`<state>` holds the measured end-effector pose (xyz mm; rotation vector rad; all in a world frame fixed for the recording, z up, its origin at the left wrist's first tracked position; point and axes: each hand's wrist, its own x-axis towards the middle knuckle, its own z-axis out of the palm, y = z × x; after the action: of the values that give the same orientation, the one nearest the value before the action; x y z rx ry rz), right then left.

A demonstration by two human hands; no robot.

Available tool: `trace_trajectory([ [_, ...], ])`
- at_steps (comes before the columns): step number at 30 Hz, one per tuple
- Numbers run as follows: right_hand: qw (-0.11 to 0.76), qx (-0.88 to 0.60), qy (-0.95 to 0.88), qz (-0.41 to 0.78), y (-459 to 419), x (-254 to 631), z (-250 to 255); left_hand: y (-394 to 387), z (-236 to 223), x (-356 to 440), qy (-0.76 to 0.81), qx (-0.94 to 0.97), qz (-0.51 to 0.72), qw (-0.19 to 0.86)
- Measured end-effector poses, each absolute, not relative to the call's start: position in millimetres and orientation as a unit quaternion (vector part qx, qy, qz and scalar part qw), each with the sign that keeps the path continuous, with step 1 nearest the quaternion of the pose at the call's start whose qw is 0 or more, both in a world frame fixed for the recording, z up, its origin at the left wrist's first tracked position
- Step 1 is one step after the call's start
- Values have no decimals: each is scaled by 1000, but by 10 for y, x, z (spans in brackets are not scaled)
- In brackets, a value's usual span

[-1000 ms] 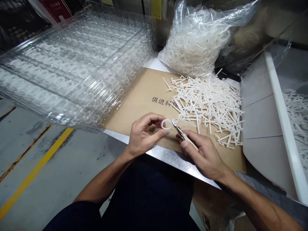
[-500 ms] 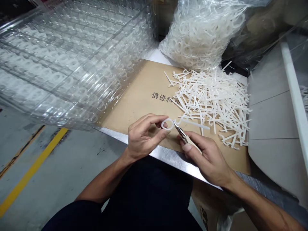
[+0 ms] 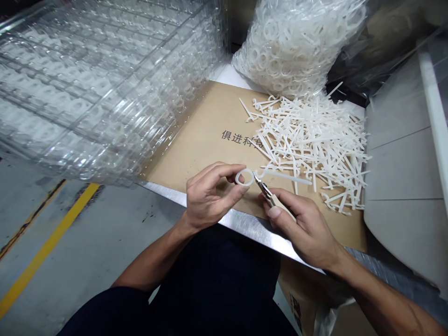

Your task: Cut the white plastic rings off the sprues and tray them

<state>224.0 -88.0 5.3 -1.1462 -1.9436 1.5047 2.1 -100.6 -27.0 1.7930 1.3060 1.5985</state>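
Above the cardboard sheet (image 3: 196, 154), the left hand's (image 3: 210, 198) grip is clamped on a white plastic ring (image 3: 244, 177), and the right hand's (image 3: 301, 231) grip is clamped on small side cutters (image 3: 271, 196), their tips touching the ring.

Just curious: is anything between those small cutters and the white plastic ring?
Nothing visible: the small cutters in the right hand have their tips at the edge of the white plastic ring held by the left hand.

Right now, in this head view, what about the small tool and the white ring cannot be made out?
Head view:
- The right hand hides most of the pale-handled small metal cutters.
- Their tips are too small to show whether they touch anything.
- The left hand covers one edge of the white plastic ring.
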Motion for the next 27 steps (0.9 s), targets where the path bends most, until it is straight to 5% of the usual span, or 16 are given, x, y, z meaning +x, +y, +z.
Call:
trace_trajectory([
  [27, 191, -425, -707, 533, -890, 2268, 78, -954, -351, -11, 435, 658, 587, 182],
])
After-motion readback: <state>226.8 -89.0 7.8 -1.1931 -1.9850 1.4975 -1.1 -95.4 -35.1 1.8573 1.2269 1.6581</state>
